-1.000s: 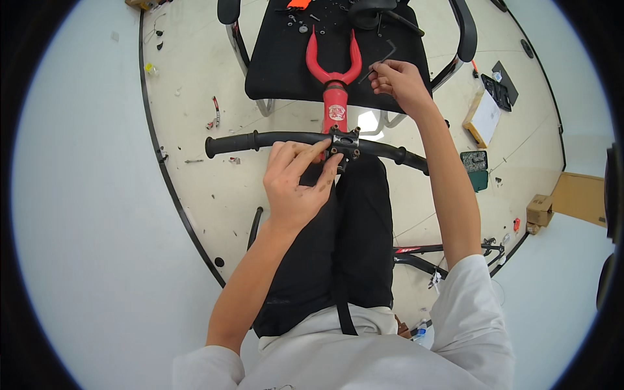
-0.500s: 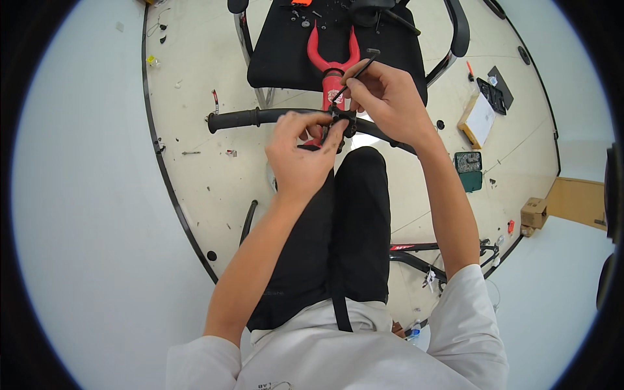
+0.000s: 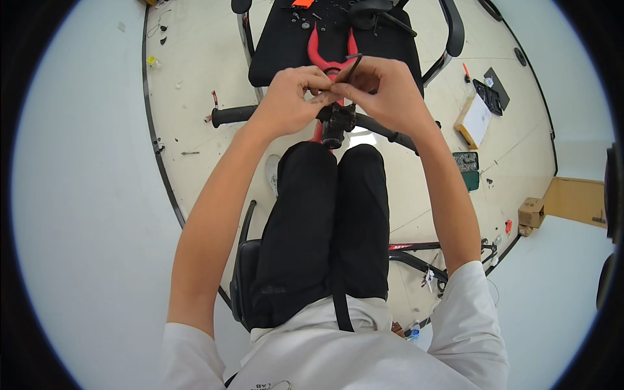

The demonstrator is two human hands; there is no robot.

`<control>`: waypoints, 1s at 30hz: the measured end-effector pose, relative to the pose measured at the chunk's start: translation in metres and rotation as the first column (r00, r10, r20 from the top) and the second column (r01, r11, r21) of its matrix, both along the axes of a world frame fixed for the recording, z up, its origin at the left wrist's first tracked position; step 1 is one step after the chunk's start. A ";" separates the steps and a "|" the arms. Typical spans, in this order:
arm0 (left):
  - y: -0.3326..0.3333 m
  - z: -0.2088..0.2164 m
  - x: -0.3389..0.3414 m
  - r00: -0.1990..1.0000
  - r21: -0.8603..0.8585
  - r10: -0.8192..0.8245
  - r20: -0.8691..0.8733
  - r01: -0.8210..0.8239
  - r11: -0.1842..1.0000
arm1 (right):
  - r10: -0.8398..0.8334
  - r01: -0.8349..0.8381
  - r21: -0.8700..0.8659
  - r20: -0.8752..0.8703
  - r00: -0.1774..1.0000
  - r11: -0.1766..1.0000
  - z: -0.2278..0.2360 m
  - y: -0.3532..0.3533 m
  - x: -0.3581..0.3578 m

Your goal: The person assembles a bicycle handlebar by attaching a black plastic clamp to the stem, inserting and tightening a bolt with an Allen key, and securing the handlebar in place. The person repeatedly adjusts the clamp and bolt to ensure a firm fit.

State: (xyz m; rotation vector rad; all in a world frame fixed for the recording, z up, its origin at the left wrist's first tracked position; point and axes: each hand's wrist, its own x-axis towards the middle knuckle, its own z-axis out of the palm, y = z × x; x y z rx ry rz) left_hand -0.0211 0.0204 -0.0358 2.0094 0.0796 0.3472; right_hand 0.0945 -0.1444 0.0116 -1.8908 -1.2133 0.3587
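My right hand (image 3: 390,94) is closed around a thin black hex key (image 3: 354,67), whose bent end sticks up past the fingers. The fingertips of my left hand (image 3: 291,103) are pinched together and meet those of the right hand, just above the stem. Whatever lies between the left fingers is too small to make out. Below the hands, a black bicycle stem (image 3: 339,120) joins a black handlebar (image 3: 234,116), which runs out to both sides. A red fork (image 3: 315,49) extends away from me onto the chair seat, its upper part mostly covered by my hands.
The black chair (image 3: 276,62) in front bears loose small hardware, an orange item (image 3: 303,4) and a black saddle (image 3: 370,14). Right on the floor are a white-topped box (image 3: 474,121), a dark tool case (image 3: 489,96), a green case (image 3: 469,180) and a black bicycle frame (image 3: 413,261).
My left hand has left the stem and moved away from me to meet the right hand. The hex key has come off the stem and now points differently in my right hand.
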 end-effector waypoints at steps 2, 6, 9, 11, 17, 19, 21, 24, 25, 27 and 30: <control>0.001 -0.002 0.005 0.999 -0.018 0.026 0.036 -0.025 1.000 | -0.022 0.026 0.047 -0.093 0.995 0.999 -0.002 0.003 0.002; 0.001 0.000 0.008 0.999 -0.050 0.053 -0.002 -0.053 0.997 | -0.087 0.113 0.140 -0.183 0.979 0.984 -0.007 0.007 0.000; 0.004 0.000 0.009 0.995 -0.068 0.074 -0.069 -0.078 0.995 | -0.077 0.124 0.196 -0.232 0.970 0.973 -0.012 0.008 0.002; 0.003 -0.003 0.006 0.996 -0.063 0.046 -0.071 -0.050 0.997 | -0.072 0.133 0.209 -0.274 0.959 0.969 -0.018 0.006 0.000; 0.004 -0.005 0.009 0.993 -0.165 -0.097 -0.061 0.086 0.982 | 0.033 0.014 0.144 -0.315 0.949 0.989 -0.004 0.003 0.000; 0.004 -0.009 0.011 0.998 -0.155 -0.063 -0.012 0.060 0.986 | 0.008 0.039 0.133 -0.333 0.943 0.990 -0.002 0.002 -0.002; 0.007 -0.010 0.013 1.000 -0.113 -0.021 -0.014 0.019 0.993 | -0.018 0.062 0.145 -0.289 0.957 0.987 -0.006 0.004 0.000; 0.003 -0.004 0.016 0.998 -0.112 0.013 -0.056 -0.019 0.994 | -0.082 0.110 0.168 -0.170 0.982 0.980 -0.018 0.001 0.004; 0.003 -0.007 0.017 0.999 -0.173 0.010 -0.045 -0.018 0.985 | -0.098 0.125 0.166 -0.158 0.983 0.978 -0.017 0.001 0.000; 0.005 -0.012 0.018 0.998 -0.178 0.023 -0.058 -0.033 0.983 | -0.102 0.138 0.186 -0.190 0.976 0.973 -0.015 0.004 -0.003; 0.004 -0.002 0.021 0.994 -0.076 0.021 -0.110 -0.030 0.997 | -0.092 0.139 0.155 -0.276 0.957 0.978 -0.009 0.004 -0.004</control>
